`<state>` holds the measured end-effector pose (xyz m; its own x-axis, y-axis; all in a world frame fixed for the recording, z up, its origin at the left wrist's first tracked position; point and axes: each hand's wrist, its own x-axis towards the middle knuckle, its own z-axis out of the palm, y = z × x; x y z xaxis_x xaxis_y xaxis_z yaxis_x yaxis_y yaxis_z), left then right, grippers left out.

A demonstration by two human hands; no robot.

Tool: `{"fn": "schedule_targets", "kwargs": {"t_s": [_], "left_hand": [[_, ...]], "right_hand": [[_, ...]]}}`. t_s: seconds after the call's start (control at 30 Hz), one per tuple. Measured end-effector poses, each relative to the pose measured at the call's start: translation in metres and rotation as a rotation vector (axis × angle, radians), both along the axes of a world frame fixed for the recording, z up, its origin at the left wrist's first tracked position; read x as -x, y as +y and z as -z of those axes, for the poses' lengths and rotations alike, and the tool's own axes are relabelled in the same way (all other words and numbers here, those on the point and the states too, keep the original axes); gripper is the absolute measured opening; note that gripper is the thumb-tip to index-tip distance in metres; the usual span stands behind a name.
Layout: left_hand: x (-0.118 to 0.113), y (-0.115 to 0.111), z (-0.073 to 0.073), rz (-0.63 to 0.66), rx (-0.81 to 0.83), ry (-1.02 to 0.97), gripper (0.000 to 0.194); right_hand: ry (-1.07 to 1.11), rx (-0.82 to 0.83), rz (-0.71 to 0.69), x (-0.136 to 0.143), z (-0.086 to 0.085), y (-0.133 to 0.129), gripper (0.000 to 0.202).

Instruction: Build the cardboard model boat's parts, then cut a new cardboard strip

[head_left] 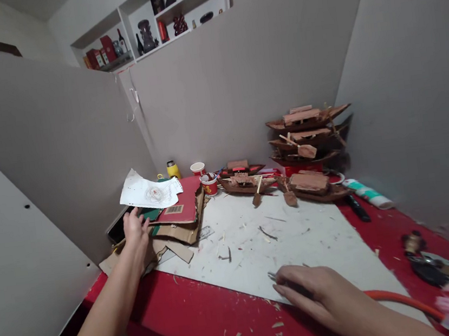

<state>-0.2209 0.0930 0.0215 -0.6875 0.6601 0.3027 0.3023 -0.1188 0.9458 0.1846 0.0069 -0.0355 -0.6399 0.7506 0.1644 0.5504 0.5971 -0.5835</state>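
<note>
- Dark tool with a metal tip is grasped in my right hand, over the near side of the white board.
- My left hand is at the left edge of the cardboard pile; I cannot tell if it grips something.
- The paper with a drawing lies on this pile.
- The wooden boats I see at the board's far side, some of them stacked.
</note>
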Motion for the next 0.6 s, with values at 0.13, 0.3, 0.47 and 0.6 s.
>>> {"fn": "schedule_targets", "kwargs": {"t_s": [0.13, 0.3, 0.47, 0.6], "left_hand": [[-0.025, -0.041, 0.013, 0.103, -0.034, 0.239, 0.063], [-0.034, -0.036, 0.013, 0.310, 0.268, 1.183, 0.073], [-0.022, 0.004, 0.011, 0.325, 0.361, 1.279, 0.074], [-0.015, 0.017, 0.014, 0.375, 0.406, 1.316, 0.066]], "right_hand": [[0.015, 0.015, 0.007, 0.000, 0.001, 0.000, 0.034], [-0.007, 0.002, 0.017, 0.001, 0.002, 0.000, 0.034], [-0.010, -0.009, 0.001, 0.001, 0.000, 0.000, 0.030], [-0.051, -0.024, 0.002, 0.001, -0.003, 0.000, 0.028]]}}
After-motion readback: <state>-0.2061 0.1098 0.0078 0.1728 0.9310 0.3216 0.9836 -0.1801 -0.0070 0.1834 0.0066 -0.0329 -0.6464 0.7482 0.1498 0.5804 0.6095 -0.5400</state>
